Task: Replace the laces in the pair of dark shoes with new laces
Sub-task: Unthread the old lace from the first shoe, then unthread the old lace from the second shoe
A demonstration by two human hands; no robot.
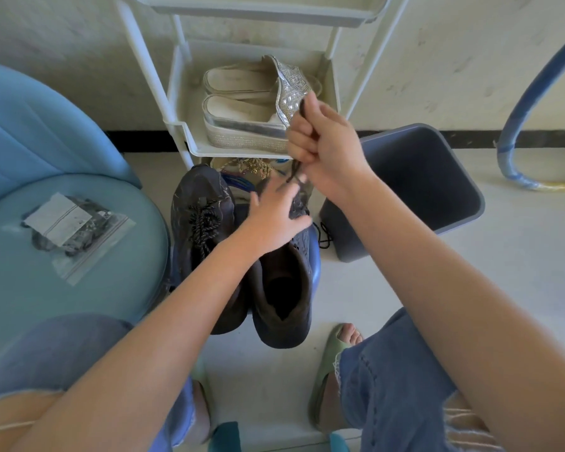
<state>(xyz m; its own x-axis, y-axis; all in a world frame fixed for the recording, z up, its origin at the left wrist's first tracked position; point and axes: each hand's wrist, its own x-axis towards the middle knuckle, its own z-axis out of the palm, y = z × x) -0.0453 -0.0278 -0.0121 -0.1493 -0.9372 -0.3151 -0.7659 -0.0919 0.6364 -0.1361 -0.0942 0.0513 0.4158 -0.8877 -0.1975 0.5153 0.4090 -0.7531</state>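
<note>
Unlacing the nearer-centre shoe (284,282), as I read it: the old lace (294,172) runs up taut into the right hand (323,141), fingers curled round it. Flat on the upper, the left hand (274,216) steadies, fingers spread. The eyelets are hidden, so the lace is possibly nearly out. The other shoe (203,230) is laced. Next: pull the lace free, then fetch the bagged new laces (75,230), left of frame.

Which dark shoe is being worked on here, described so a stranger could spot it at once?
In front of the white shelf rack, two dark shoes stand side by side. It is the shoe nearer the grey bin, under the left hand. Unlike its neighbour, laced in speckled cord, its lace runs up into the right hand.
</note>
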